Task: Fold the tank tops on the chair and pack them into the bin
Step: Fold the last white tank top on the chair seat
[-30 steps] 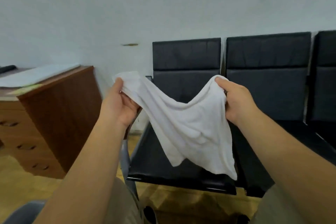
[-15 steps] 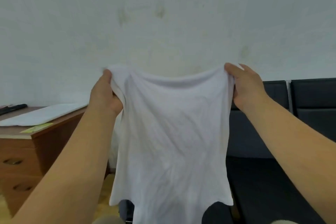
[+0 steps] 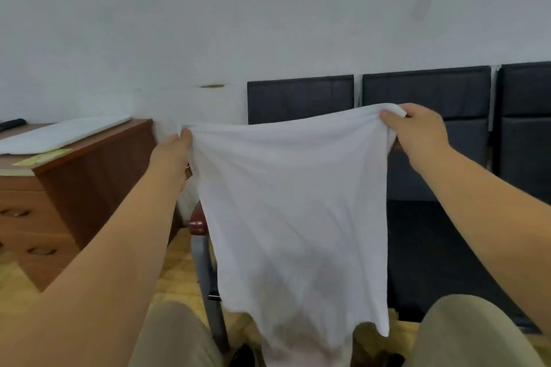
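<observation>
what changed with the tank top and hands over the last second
The white tank top, which sagged bunched between the hands a second ago, was lifted and pulled wide; it now hangs flat before the black chairs. The left hand and right hand kept their grip on its top corners. Chairs and wooden desk stayed put.

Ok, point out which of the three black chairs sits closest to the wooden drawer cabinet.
The leftmost chair, its seat mostly hidden behind the white tank top. The middle chair and rightmost chair stand further from the cabinet.
</observation>
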The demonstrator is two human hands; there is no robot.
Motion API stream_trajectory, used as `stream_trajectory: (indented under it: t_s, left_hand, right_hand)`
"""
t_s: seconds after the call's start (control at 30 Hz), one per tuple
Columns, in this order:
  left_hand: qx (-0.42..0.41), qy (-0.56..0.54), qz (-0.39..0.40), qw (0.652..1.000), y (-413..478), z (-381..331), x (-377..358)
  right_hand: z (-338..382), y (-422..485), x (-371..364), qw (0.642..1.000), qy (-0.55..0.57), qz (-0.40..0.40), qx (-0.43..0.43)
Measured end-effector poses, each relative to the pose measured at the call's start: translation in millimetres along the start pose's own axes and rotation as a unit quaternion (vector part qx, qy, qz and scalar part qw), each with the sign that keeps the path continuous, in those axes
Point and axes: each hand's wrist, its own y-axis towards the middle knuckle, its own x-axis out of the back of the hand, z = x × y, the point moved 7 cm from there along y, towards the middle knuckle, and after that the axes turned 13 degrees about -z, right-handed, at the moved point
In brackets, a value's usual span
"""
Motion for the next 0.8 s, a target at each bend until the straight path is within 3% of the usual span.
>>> stream_trajectory:
  t_s: [0.23,0.47,0.6,0.8]
  left_hand:
    - [-0.068,0.16,-0.02,0.985,45,88,-22]
    - [-0.012,0.197,-0.033,0.98,78,158,-74]
    - [0.035,0.218,-0.04,0.974,98,195,-109]
    - [-0.054,0.31,-0.016,0.949,158,262,-152]
  right_hand:
    - [-105,18,-25,0.987,-0.149,-0.008,-0.06]
    - [-204,41,-82,0.969,-0.104,-0.002,-0.223]
    - [-246,57,-118,0.963,-0.074,-0.01,-0.26]
    - [-323,89,-168,0.954,-0.104,-0.026,-0.281]
